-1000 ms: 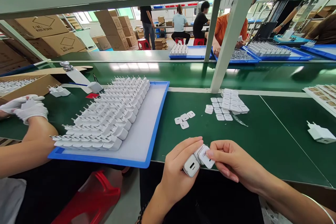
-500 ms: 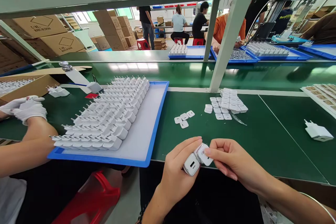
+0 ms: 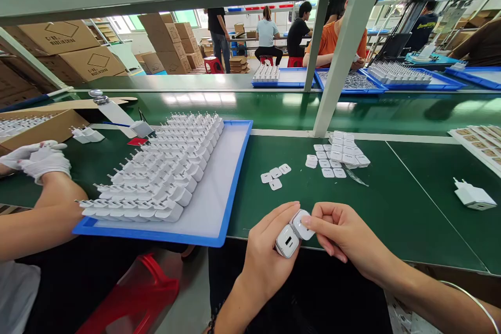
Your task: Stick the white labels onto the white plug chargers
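Two white charger plugs sit side by side in my left hand (image 3: 260, 255), its fingers wrapped round them near the table's front edge. The nearer charger (image 3: 287, 241) shows a face with a port slot. My right hand (image 3: 342, 229) is closed at the farther charger (image 3: 300, 224), its thumb pressed on that end face and its other fingers curled. Thin white face plates (image 3: 275, 183) lie loose just beyond my hands. Farther back is a stack of similar plates (image 3: 346, 148), with a scrap of clear film beside it.
A blue-rimmed tray (image 3: 230, 188) holds rows of white chargers at left. A lone charger (image 3: 474, 195) lies at right, near a pale panel (image 3: 479, 146). A co-worker's gloved hands (image 3: 45, 159) are at far left. A slanted post (image 3: 348, 52) rises behind the stack.
My right thumb has shifted slightly, pressing flatter on the farther charger's face, and that face now sits closer against the charger. Both hands hold nearly the same place.
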Available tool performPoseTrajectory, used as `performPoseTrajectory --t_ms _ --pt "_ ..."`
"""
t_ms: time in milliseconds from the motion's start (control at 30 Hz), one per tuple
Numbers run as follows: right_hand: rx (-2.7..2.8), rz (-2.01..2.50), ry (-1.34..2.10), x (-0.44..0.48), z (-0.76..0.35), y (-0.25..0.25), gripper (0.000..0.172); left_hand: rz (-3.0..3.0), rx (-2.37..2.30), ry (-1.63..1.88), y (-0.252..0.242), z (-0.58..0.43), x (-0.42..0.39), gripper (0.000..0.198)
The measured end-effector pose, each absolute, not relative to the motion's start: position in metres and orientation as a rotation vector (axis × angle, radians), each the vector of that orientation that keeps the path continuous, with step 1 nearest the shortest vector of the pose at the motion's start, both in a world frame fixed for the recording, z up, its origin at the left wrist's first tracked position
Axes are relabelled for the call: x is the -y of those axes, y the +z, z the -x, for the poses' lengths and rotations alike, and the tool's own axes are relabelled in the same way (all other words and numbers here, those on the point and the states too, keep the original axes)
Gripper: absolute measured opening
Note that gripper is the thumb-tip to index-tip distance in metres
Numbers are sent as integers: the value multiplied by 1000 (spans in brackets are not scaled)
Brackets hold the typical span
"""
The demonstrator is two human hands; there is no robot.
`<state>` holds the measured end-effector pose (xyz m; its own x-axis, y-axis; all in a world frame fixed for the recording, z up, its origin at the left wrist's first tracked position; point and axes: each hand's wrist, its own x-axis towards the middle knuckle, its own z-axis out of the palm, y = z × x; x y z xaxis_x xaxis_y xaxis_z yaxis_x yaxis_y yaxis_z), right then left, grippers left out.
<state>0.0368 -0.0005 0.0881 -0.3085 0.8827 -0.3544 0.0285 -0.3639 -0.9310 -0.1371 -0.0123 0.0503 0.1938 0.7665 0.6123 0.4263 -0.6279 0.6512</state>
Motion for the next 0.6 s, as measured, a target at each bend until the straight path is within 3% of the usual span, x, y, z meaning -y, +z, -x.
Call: performPoseTrajectory --t_ms 600 --pt "1401 1340 1668 -12 -34 88 40 -1846 -1178 1272 52 137 9 31"
